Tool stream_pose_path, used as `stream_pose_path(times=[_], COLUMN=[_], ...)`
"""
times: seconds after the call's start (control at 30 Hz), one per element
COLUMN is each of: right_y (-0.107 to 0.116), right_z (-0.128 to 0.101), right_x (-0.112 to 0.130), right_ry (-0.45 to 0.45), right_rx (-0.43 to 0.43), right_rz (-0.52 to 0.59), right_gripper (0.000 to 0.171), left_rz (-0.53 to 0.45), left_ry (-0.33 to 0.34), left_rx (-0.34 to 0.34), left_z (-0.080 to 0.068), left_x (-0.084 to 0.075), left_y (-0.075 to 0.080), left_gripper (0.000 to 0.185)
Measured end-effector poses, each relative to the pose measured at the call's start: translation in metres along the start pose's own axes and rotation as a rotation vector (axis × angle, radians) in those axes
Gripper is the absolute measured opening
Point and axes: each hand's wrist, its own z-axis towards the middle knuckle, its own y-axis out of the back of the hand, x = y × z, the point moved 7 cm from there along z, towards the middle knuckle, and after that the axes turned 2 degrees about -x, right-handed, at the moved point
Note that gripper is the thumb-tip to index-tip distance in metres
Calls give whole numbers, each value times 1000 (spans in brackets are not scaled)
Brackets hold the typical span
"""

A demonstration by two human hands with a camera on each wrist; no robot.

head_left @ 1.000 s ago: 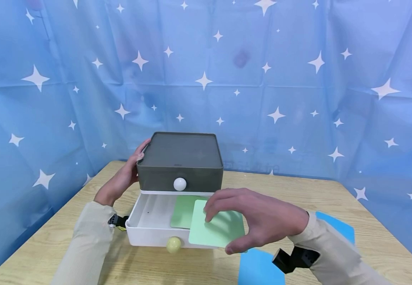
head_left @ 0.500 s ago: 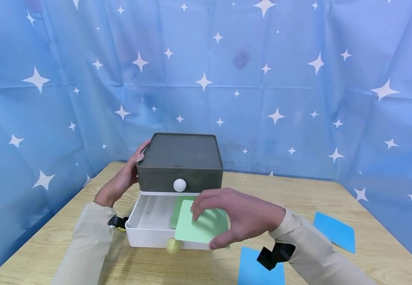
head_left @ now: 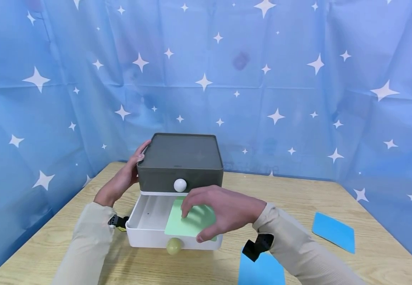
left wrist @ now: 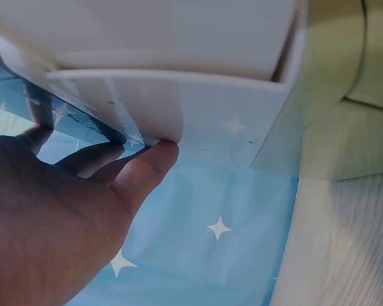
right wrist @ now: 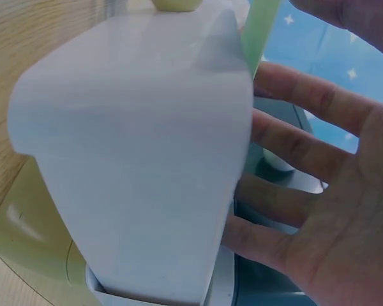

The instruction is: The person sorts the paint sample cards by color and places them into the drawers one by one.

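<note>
In the head view, a two-tier desktop drawer box has a dark grey upper tier (head_left: 182,150) with a white knob (head_left: 180,185). Below it, a white drawer (head_left: 147,236) with a yellow-green knob (head_left: 174,246) is pulled out. My left hand (head_left: 122,180) touches the box's left side with its fingers; in the left wrist view they lie along the wall. My right hand (head_left: 227,209) pinches a light green square card (head_left: 175,225) over the drawer's right half. Behind it shows a strip of another green card. The right wrist view shows the held card edge-on (right wrist: 260,29).
Two blue cards lie on the wooden table (head_left: 291,198) at the right: one farther off (head_left: 334,231), one near the front (head_left: 261,271), partly behind the right wrist camera (head_left: 258,246). A blue star-patterned curtain (head_left: 284,91) hangs behind.
My right hand has moved left with the green card, which now covers most of the green card in the drawer. My left hand and the box have stayed in place.
</note>
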Motion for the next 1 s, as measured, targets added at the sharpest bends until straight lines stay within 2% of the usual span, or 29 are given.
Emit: stream_pose_path(times=[0.17, 0.5, 0.8, 1.0], right_y=[-1, -1, -1, 0], right_z=[-1, -3, -5, -7], right_x=[-5, -6, -2, 5], right_ry=[-32, 0, 18, 30], right_rx=[-3, -24, -56, -108], right_rz=[12, -10, 85, 114], right_gripper=[38, 30, 25, 19], left_rz=[3, 7, 9, 12], left_ry=[1, 2, 1, 2], left_rx=[3, 2, -1, -3], left_z=[0, -1, -2, -1], left_x=[-1, -1, -1, -1], left_y=[-1, 0, -1, -1], left_gripper=[62, 60, 60, 61])
